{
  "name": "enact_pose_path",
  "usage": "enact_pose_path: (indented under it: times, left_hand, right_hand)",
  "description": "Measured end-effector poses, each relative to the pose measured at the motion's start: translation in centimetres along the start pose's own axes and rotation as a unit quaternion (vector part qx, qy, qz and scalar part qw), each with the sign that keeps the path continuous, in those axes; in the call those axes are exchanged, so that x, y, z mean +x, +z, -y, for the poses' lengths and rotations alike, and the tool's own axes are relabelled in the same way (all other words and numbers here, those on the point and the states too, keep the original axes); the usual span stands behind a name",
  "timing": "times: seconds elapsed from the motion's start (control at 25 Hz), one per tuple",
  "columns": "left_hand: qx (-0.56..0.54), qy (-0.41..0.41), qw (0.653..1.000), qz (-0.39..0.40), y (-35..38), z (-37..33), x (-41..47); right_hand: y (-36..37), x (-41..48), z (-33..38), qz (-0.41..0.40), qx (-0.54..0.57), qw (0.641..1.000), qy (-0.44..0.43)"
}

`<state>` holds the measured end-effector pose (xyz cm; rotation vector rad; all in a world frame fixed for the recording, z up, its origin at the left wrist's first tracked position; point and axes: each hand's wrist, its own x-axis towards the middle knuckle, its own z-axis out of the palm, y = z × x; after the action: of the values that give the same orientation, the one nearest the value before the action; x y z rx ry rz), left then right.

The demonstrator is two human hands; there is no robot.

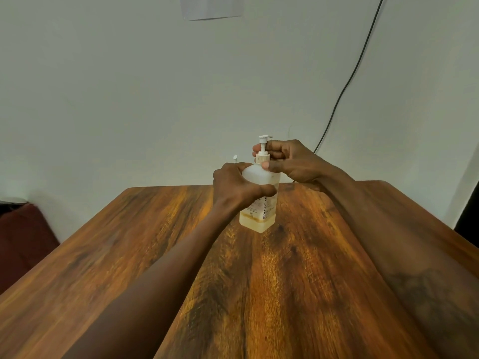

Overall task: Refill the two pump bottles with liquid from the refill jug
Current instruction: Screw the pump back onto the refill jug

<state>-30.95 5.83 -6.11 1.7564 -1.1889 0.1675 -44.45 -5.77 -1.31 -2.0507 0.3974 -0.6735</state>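
Grips pump bottle point(267, 211) with left hand point(233, 185): fingers curled round the far side of the upper body, thumb laid across the front face just above the label. Pinches ribbed collar point(261, 158) at the bottle neck with right hand point(287, 161), thumb on the near side and fingers wrapped behind the pump stem. Shows white pump head point(263, 138) sticking up above the right-hand fingers, nozzle pointing right.

Shows bottle upright on wooden desk point(259, 294), centre, towards the far edge, base touching the top. Translucent white plastic, printed label on the front, with a shallow layer of amber liquid point(255, 221) at the very bottom and pale above that.

Reaches in with both bare forearms from the near edge, left from lower left and right along the right side of the desk. Some motion blur on arms and wood grain.

Catches a small white tip point(235, 158) poking up just behind the left hand, possibly the nozzle of a second pump bottle, with everything below it hidden by the hand.

Behind the desk: plain pale wall point(129, 86), black cable point(350, 76) running down it from upper right to behind the right hand, white plate point(211, 7) at top centre. At far left, beside the desk: dark red seat point(23, 237).
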Motion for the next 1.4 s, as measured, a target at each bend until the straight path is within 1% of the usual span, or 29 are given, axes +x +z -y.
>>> enact_pose_path:
  times: [0.08, 0.16, 0.28, 0.36, 0.4, 0.44, 0.52, 0.56, 0.6, 0.64, 0.68, 0.72, 0.8, 0.84, 0.92, 1.04, 1.12, 1.2, 1.28, 1.4]
  left_hand:
    - [0.001, 0.014, 1.000, 0.001, -0.2, -0.1, 0.0]
    - [0.011, 0.020, 1.000, 0.001, -0.2, -0.2, -0.3]
    - [0.015, 0.026, 1.000, -0.010, 0.3, -0.3, -0.6]
    - [0.010, 0.022, 0.999, -0.022, 0.5, -0.6, -0.5]
    - [0.007, 0.013, 1.000, -0.022, 0.6, -0.8, -0.4]
    - [0.004, 0.003, 1.000, -0.021, 0.5, -0.8, -0.2]
    - [-0.004, -0.009, 1.000, -0.015, 0.2, -0.8, 0.3]
    - [-0.007, -0.010, 1.000, -0.011, 0.1, -0.7, 0.6]
    - [-0.010, -0.008, 1.000, -0.005, 0.0, -0.6, 0.8]
    - [-0.011, -0.006, 1.000, 0.002, -0.1, -0.6, 0.9]
    - [-0.011, -0.005, 1.000, 0.007, -0.1, -0.7, 0.9]
    - [-0.012, -0.004, 1.000, 0.009, 0.0, -0.8, 0.9]
    - [-0.019, -0.009, 1.000, 0.002, 0.4, -0.9, 0.7]
    - [-0.023, -0.013, 1.000, -0.002, 0.7, -0.8, 0.6]
    - [-0.026, -0.018, 0.999, -0.009, 1.3, -0.6, 0.2]
    - [-0.029, -0.023, 0.999, -0.017, 2.1, -0.3, -0.1]
    - [-0.033, -0.029, 0.999, -0.007, 2.2, -0.2, 0.2]
    - [-0.048, -0.035, 0.998, 0.027, 1.9, -0.1, 0.8]
    - [-0.063, -0.023, 0.995, 0.076, 1.5, 0.3, 1.5]
    - [-0.073, -0.019, 0.986, 0.150, 1.6, 0.7, 2.2]
  right_hand:
    - [0.0, -0.3, 0.0, -0.054, 0.013, 0.998, -0.019]
    - [0.3, -0.5, 0.3, -0.120, 0.021, 0.992, -0.006]
    - [1.3, -0.3, 0.6, -0.221, -0.018, 0.974, 0.040]
    - [2.2, 0.0, 0.8, -0.250, -0.051, 0.966, 0.049]
    - [2.3, 0.2, 0.7, -0.239, -0.058, 0.968, 0.047]
    - [2.2, 0.4, 0.6, -0.209, -0.049, 0.976, 0.042]
    - [1.6, 0.6, 0.3, -0.115, 0.012, 0.993, 0.034]
    - [1.3, 0.8, 0.0, -0.074, 0.052, 0.995, 0.030]
    - [0.9, 0.8, -0.2, -0.050, 0.086, 0.995, 0.024]
    - [0.7, 0.7, -0.3, -0.045, 0.110, 0.993, 0.015]
    - [0.6, 0.6, -0.4, -0.060, 0.116, 0.991, 0.005]
    - [0.7, 0.5, -0.5, -0.093, 0.105, 0.990, -0.005]
    - [1.1, 0.2, -0.5, -0.175, 0.049, 0.983, -0.018]
    - [1.3, 0.2, -0.5, -0.203, 0.026, 0.979, -0.022]
    - [1.7, 0.1, -0.4, -0.225, -0.007, 0.974, -0.026]
    - [1.9, 0.2, -0.5, -0.233, -0.023, 0.972, -0.021]
    - [1.7, 0.3, -0.9, -0.234, -0.018, 0.972, -0.012]
    - [1.3, 0.2, -1.3, -0.220, 0.003, 0.976, -0.011]
    - [0.6, -0.1, -1.3, -0.184, 0.008, 0.983, -0.022]
    - [-0.1, 0.0, -0.7, -0.129, -0.048, 0.989, -0.058]
